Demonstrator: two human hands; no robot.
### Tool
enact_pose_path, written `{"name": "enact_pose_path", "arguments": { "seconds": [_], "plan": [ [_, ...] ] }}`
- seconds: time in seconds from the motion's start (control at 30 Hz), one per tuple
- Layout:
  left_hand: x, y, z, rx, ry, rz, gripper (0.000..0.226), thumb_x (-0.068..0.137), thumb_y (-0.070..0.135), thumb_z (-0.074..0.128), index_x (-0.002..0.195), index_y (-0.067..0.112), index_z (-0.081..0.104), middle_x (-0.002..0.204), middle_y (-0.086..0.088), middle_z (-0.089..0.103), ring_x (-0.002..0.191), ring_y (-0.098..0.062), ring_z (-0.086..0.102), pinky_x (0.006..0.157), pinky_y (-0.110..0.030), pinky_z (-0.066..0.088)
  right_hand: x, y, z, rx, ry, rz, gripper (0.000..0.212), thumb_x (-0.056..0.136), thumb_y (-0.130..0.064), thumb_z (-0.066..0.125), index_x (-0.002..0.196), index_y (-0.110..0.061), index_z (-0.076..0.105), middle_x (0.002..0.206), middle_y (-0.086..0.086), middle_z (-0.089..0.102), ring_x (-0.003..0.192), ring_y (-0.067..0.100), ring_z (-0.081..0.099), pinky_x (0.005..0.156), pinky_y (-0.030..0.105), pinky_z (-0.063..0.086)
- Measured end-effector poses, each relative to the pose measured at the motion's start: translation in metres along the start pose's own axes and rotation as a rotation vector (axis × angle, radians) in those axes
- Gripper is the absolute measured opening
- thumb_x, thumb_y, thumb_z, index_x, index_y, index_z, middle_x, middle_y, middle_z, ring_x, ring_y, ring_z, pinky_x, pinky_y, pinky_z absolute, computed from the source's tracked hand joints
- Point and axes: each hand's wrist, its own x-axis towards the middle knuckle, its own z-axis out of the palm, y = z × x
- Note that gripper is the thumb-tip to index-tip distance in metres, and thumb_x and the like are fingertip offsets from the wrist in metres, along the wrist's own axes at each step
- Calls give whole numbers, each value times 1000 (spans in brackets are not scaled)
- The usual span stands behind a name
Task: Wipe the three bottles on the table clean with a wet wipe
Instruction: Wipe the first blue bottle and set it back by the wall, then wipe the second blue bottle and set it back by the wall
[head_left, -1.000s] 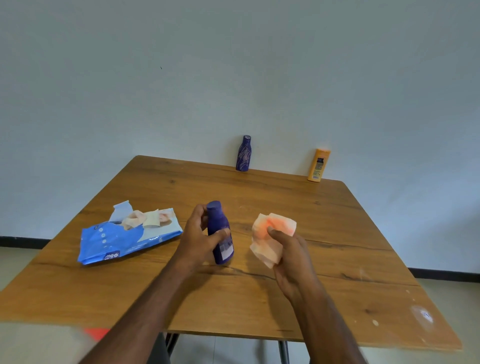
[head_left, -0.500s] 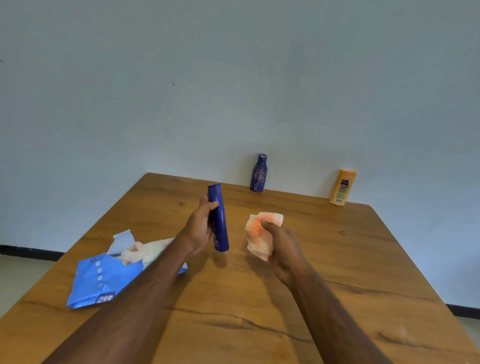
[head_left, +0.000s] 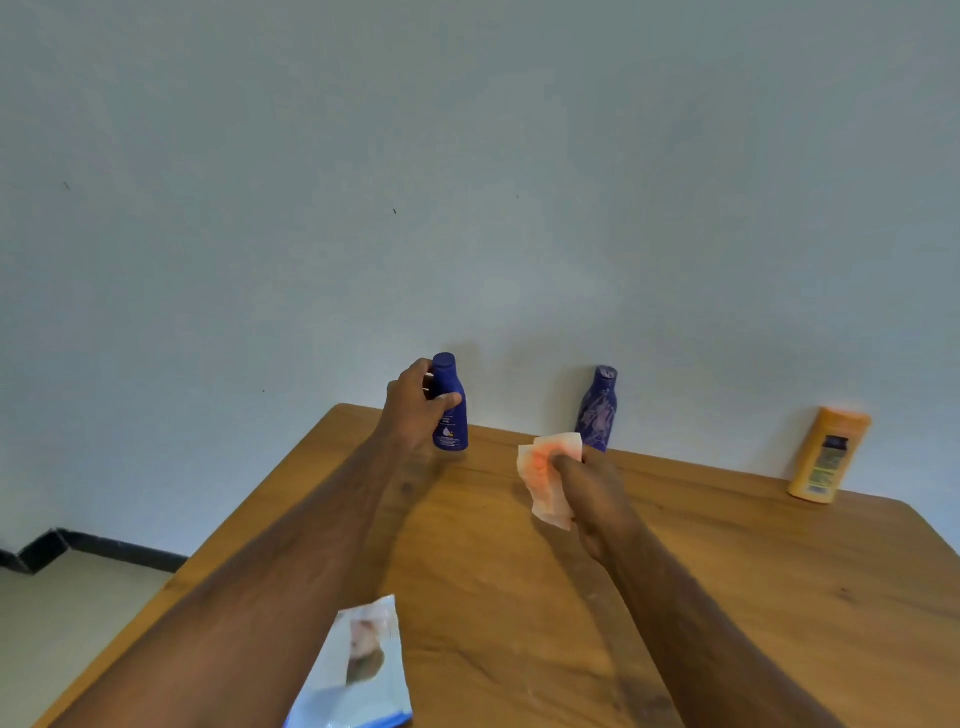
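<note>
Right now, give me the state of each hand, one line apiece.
Left hand: closed around the dark blue bottle, near the table's far edge.
Right hand: closed on the wet wipe.

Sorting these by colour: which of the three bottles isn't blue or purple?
The orange bottle at the far right edge of the table, standing alone; the other two are dark blue and purple.

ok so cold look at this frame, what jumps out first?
The two outstretched arms: the left hand grips a dark blue bottle at the table's far left edge by the wall, and the right hand clutches a crumpled wet wipe tinged orange-red. Next, the patterned purple bottle and the orange bottle stand along the far edge against the wall. A blue wipes pack lies near the bottom.
</note>
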Motion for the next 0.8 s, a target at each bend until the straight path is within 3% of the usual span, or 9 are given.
{"name": "enact_pose_path", "arguments": {
  "seconds": [0.17,0.33,0.8],
  "plan": [
    [44,-27,5,118,-2,-17,50,88,13,76,131,10,50,128,-9,63,103,-18,59,80,-27,49,38,8,21,-25,10,8,36,94,-23,66,128,-15,60,116,6,65,105,27,63,92,53,57],
    [66,-40,16,143,-7,-39,54,88,12,76,134,10,48,132,-12,61,116,-27,62,85,-30,51,61,15,38,-48,4,-8,43,95,-22,65,137,-12,56,123,7,63,107,28,61,93,53,56],
    [70,-53,18,219,70,-2,63,83,13,80,136,11,46,137,-10,50,122,-26,57,96,-39,56,71,22,42,-68,24,2,44,96,-21,64,138,-14,54,125,6,61,109,28,60,93,52,57]
  ]
}}
